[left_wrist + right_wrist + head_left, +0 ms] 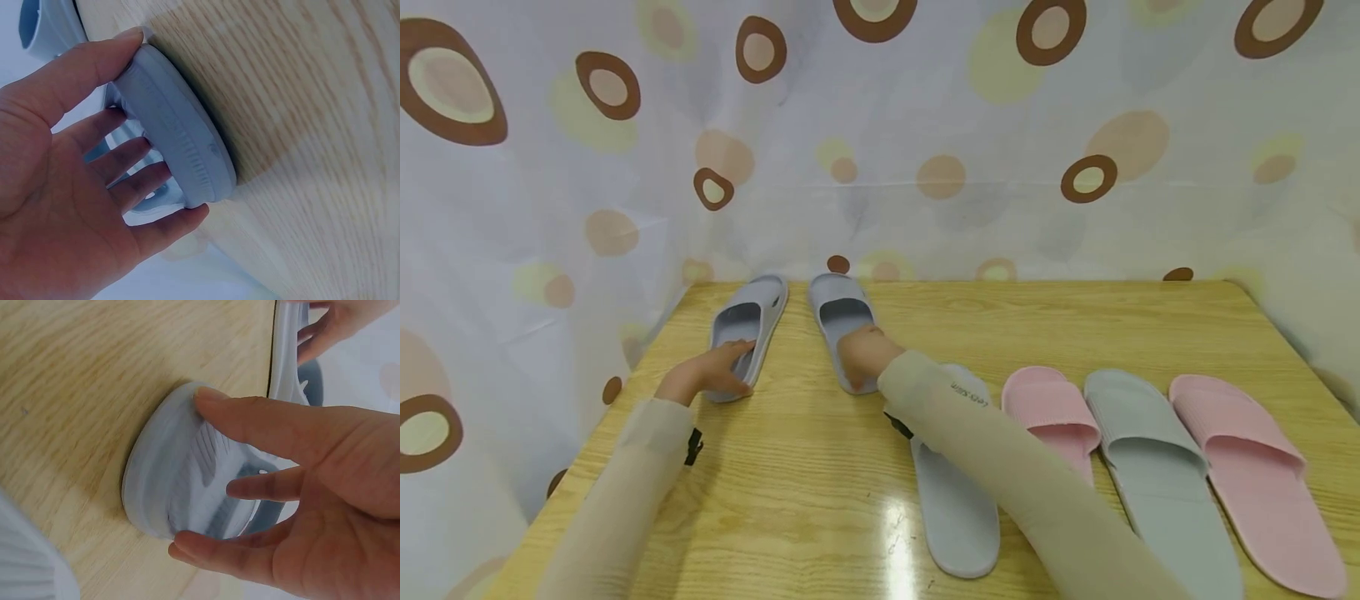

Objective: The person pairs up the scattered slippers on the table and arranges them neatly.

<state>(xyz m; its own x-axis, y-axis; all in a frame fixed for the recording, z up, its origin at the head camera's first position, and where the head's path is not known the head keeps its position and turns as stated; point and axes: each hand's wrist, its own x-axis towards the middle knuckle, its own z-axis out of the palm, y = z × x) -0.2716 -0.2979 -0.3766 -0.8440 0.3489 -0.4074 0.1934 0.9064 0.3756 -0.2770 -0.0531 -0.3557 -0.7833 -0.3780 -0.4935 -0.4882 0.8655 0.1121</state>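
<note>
Two lavender-grey slippers lie at the back left of the wooden table, toes toward the curtain and a gap between them. At the heel of the left slipper (763, 292) is my left hand (709, 375). In the left wrist view its thumb and little finger span the heel (172, 128), and the middle fingers reach over the rim onto the insole. My right hand (868, 354) holds the right slipper (837, 288) by the heel. The right wrist view shows the thumb on one side of that heel (150, 481) and fingertips on the other.
Right of my hands stands a row of slippers: a light grey one (958, 508) partly under my right sleeve, a pink one (1047, 387), a grey-green one (1172, 492) and another pink one (1262, 492). A spotted curtain (880, 225) borders the table (790, 492).
</note>
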